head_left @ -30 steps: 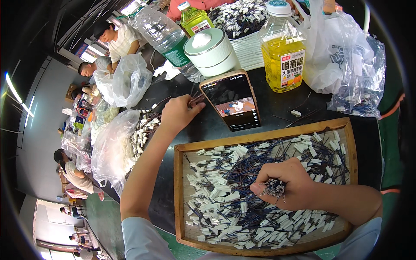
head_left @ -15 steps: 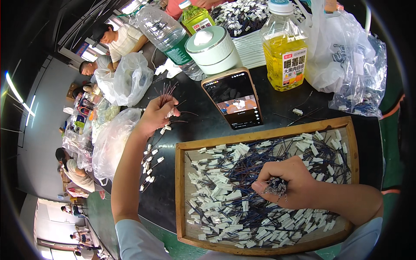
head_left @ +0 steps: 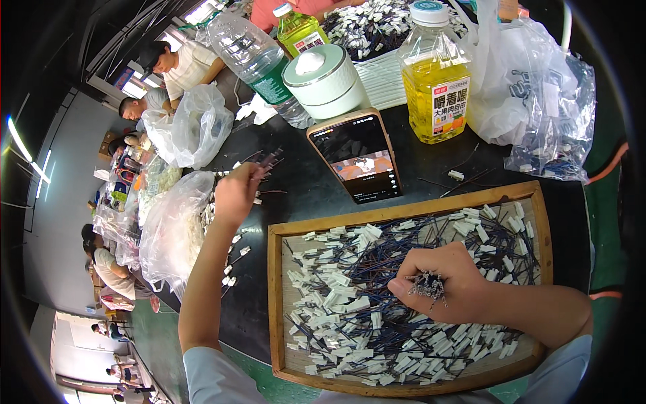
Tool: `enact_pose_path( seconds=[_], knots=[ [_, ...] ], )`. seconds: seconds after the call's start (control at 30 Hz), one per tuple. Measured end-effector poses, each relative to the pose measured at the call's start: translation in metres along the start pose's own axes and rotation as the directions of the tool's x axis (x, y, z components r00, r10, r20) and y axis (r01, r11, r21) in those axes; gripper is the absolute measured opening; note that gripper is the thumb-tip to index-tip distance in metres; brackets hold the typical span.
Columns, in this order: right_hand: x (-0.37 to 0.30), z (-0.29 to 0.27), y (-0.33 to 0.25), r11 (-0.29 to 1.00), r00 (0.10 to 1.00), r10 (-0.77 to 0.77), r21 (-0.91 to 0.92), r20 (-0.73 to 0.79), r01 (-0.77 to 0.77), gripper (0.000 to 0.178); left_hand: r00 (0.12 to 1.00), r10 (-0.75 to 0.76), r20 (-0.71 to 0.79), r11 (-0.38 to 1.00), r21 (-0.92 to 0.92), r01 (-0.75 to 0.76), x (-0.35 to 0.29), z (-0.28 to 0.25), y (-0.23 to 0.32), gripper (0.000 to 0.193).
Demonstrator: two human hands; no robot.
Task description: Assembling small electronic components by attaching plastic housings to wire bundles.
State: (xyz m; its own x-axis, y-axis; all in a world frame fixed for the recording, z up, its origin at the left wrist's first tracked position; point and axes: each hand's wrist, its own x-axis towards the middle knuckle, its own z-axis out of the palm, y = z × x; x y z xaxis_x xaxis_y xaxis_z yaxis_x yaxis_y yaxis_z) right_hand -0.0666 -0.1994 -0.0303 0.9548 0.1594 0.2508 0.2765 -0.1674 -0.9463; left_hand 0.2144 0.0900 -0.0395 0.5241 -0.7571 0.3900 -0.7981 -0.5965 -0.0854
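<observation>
Wire leads (head_left: 429, 288), gathered in a tight bundle, sat in the right hand (head_left: 464, 279) above a wooden-framed tray (head_left: 275, 303), the fingers curled fully round them and the silvery tips showing beside the thumb. To the upper left, over the dark tabletop (head_left: 252, 310), the left hand (head_left: 233, 196) appeared to be closed in a pinch on a few more wires (head_left: 270, 160). Beneath the right hand, the tray held a dense tangle of dark leads fitted with white connectors (head_left: 356, 304). Judging by their thinness, the leads seemed light and springy, apt to snag on one another; the stiff connectors looked the surest place to take hold, while the fine tips looked easily bent. Beyond the tray, a phone (head_left: 356, 158) stood just before a pale green container (head_left: 323, 84), with a bottle of yellow drink (head_left: 431, 81) to its right. Blur smeared the left hand's wires, leaving their number unclear. The right fist hid most of its bundle, including any connectors at the far end.
</observation>
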Motion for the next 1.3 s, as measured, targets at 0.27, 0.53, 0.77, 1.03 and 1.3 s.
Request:
enact_pose_path(
  seconds=[0.27,0.53,0.77,1.03,1.3],
  knots=[
    [-0.005,0.0,-0.005,0.998,0.968,-0.008,0.062,-0.249,0.025,0.009,0.616,-0.611,0.498,-0.214,-0.852,0.477,-0.004,-0.046,0.046,0.025],
    [-0.003,0.002,0.001,0.967,0.957,-0.239,-0.133,-0.164,0.219,0.011,0.808,-0.334,0.485,-0.531,-0.805,0.263,-0.013,-0.095,0.138,0.029],
    [-0.011,0.001,-0.013,0.975,0.955,-0.212,-0.115,-0.205,0.192,0.013,0.891,-0.179,0.418,-0.476,-0.829,0.294,-0.021,-0.106,0.2,0.036],
    [-0.008,0.0,-0.016,0.958,0.959,-0.276,-0.094,-0.07,0.269,0.016,0.881,-0.282,0.38,-0.182,-0.923,0.34,-0.031,-0.088,0.214,0.022],
    [-0.009,0.003,-0.019,0.986,0.978,-0.164,-0.056,-0.128,0.158,0.011,0.919,-0.216,0.33,-0.17,-0.94,0.297,-0.033,-0.092,0.22,0.018]
  ],
)
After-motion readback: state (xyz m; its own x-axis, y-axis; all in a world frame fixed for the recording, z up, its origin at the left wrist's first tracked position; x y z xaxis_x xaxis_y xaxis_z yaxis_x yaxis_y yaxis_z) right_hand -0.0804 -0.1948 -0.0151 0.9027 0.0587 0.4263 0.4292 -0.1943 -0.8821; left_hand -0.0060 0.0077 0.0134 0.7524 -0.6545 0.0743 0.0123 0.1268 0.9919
